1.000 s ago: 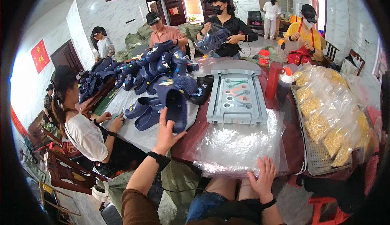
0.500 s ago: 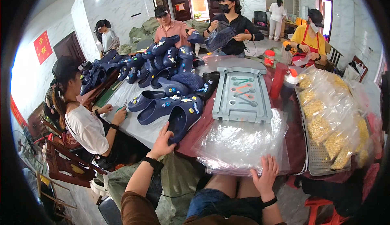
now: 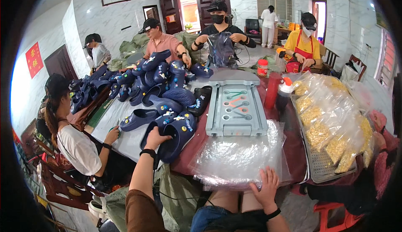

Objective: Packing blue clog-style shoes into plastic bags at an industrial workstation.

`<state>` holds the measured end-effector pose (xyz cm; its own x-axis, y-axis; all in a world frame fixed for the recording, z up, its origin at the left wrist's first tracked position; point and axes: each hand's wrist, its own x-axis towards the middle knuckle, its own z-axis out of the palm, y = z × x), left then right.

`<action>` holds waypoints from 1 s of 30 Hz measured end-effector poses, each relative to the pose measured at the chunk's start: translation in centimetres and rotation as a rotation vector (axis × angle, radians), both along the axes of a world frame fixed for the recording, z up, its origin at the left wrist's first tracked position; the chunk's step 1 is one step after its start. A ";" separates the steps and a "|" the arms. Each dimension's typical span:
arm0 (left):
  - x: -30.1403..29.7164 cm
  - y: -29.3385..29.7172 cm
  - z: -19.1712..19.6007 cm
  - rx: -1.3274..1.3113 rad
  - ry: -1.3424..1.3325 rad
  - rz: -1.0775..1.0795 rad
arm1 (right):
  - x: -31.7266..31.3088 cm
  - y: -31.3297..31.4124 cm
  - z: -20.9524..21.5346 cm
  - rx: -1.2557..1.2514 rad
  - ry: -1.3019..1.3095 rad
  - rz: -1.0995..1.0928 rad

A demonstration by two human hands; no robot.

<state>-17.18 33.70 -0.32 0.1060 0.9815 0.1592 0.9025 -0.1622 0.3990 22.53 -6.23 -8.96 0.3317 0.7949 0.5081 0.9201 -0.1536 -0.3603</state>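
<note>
Two navy blue clogs with colourful charms lie side by side at the table's near edge, the right clog (image 3: 178,136) partly over the left one. My left hand (image 3: 155,139) grips their adjoining sides, thumb toward the right clog, fingers over the left clog's rim; the fingertips are hidden. A stack of clear plastic bags (image 3: 234,156) lies flat in front of me. On its near right edge rests my right hand (image 3: 267,186), fingers stretched out, holding nothing. Behind the two clogs rises a heap of similar clogs (image 3: 161,75), with a darker black clog (image 3: 200,101) at its right.
A grey plastic folding stool (image 3: 236,104) lies beyond the bags. To its right stand a red bottle (image 3: 273,90) and a dark bottle with a red-and-white top (image 3: 284,91). A metal tray (image 3: 312,163) holds bags of yellow pieces. Several co-workers are around the table, one handling a bagged item.
My left hand has moved from the right clog's heel to between the two clogs, which now sit closer together. My right hand stays on the bags. The view has shifted slightly.
</note>
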 end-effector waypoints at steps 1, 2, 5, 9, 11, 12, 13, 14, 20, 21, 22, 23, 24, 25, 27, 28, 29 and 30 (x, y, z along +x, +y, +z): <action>0.7 0.4 -0.9 -0.068 -0.066 -0.086 | 0.0 0.0 0.1 0.001 -0.006 0.000; 1.3 0.0 -0.9 -0.066 -0.066 -0.089 | -0.1 0.0 0.2 0.002 -0.012 0.002; 1.8 -0.9 -0.6 -0.039 -0.033 -0.091 | -0.2 0.1 0.8 0.015 0.004 0.020; 2.7 -3.1 1.5 -0.262 -0.113 -0.084 | 0.1 -0.1 0.4 0.032 -0.008 0.008; 2.1 -4.8 1.5 -0.321 -0.178 -0.073 | 0.0 0.0 0.6 0.041 0.011 0.042; 0.9 -5.8 0.5 -0.208 -0.183 -0.138 | -0.2 0.0 0.7 0.046 0.015 0.051; 1.2 -7.0 0.8 -0.107 -0.186 -0.217 | -0.2 -0.1 0.8 0.049 0.020 0.050; 1.4 -8.1 1.0 -0.166 -0.173 -0.197 | -0.2 -0.3 0.9 0.052 0.024 0.049; 3.7 -15.4 3.9 -0.097 -0.466 -0.329 | 0.5 -0.7 1.3 0.077 0.036 0.085; 4.8 -16.6 4.7 -0.100 -0.553 -0.360 | 0.6 -0.8 1.4 0.067 0.039 0.078; 5.6 -17.4 4.6 -0.112 -0.553 -0.359 | 0.5 -0.7 1.6 0.075 0.059 0.104; 6.6 -18.1 4.4 -0.097 -0.683 -0.384 | 0.5 -0.7 2.0 0.082 0.079 0.126; 7.9 -18.8 4.4 -0.080 -0.815 -0.411 | 0.3 -0.7 2.5 0.068 0.090 0.124; 9.6 -19.7 5.0 -0.049 -0.783 -0.433 | 0.2 -0.9 3.1 0.057 0.088 0.112; 13.3 -22.1 6.3 -0.109 -0.930 -0.484 | -0.1 -1.3 4.6 0.083 0.071 0.120; 14.6 -22.5 6.1 -0.123 -0.868 -0.475 | -0.4 -1.8 6.3 0.068 0.069 0.138; 16.0 -22.6 5.2 -0.042 -0.869 -0.536 | -0.6 -1.9 7.1 0.061 0.065 0.131; 17.6 -23.0 4.6 -0.049 -0.891 -0.543 | -0.7 -2.1 7.7 0.157 0.347 0.255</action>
